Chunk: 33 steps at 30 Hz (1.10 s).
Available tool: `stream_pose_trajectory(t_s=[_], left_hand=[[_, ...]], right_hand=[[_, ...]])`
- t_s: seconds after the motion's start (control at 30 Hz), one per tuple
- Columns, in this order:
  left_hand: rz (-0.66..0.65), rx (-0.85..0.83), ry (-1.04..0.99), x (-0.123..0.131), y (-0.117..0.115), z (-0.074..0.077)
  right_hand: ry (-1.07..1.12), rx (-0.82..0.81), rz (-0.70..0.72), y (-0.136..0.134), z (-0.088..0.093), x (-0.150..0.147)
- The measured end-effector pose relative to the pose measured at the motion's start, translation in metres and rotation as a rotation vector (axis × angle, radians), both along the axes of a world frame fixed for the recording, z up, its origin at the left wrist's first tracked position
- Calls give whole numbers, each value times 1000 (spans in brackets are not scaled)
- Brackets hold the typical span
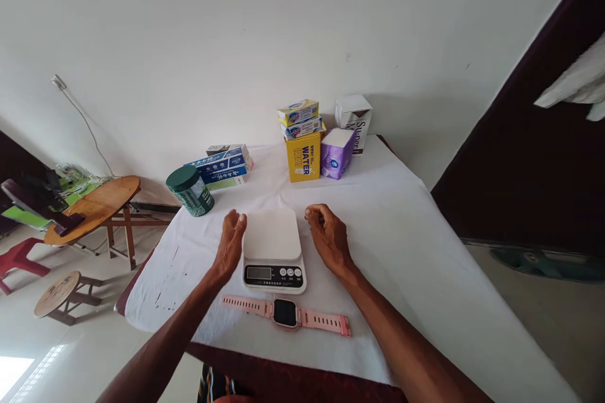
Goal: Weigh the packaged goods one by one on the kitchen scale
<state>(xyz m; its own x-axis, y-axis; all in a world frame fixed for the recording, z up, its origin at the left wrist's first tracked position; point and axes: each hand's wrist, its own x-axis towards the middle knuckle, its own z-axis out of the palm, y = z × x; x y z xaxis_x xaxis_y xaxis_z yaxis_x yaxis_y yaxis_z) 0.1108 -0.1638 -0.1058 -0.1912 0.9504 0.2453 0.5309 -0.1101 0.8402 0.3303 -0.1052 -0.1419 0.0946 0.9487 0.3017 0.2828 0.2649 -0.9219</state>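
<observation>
A white kitchen scale [273, 236] lies flat on the cloth-covered table, its bare weighing plate at the back and a dark display with several buttons at the front. Beside its left edge is my left hand [230, 242], fingers curled in and thumb up; whether it touches the scale I cannot tell. My right hand [331, 239] is a little apart from the right edge, its fingers loosely closed with nothing visible in them. In front of the scale a smartwatch [285, 313] with a pink strap is stretched out, dark screen up.
Behind the hands stand a green tub [190, 191], stacked toothpaste boxes [222, 167], a yellow box [303, 157] with soap boxes [299, 112] on top, a purple tissue pack [338, 152] and a white carton [354, 114]. A wooden table [113, 195] and stool [59, 293] are at left.
</observation>
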Motion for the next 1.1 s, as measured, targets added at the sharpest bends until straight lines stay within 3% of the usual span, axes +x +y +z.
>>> stream_pose_trajectory(t_s=[0.1,0.23,0.4,0.53,0.73,0.9,1.0,1.1], left_hand=[[-15,47,3,13,44,26],[-124,149,55,55,117,55],[-151,152,70,97,199,74],[-88,170,8,101,236,90],[-237,151,-48,97,260,123],[-165,191,49,98,265,137],[-118,238,25,90,250,143],[-131,267,-7,70,209,144]], right_hand=[[5,8,0,0,1,1],[6,7,-1,2,0,1],[-2,5,5,4,-3,1],[-9,7,1,6,-4,0],[-16,10,7,9,-4,0],[-23,11,12,9,-5,0],[-25,4,23,8,-5,0],[-25,-2,20,8,-4,0]])
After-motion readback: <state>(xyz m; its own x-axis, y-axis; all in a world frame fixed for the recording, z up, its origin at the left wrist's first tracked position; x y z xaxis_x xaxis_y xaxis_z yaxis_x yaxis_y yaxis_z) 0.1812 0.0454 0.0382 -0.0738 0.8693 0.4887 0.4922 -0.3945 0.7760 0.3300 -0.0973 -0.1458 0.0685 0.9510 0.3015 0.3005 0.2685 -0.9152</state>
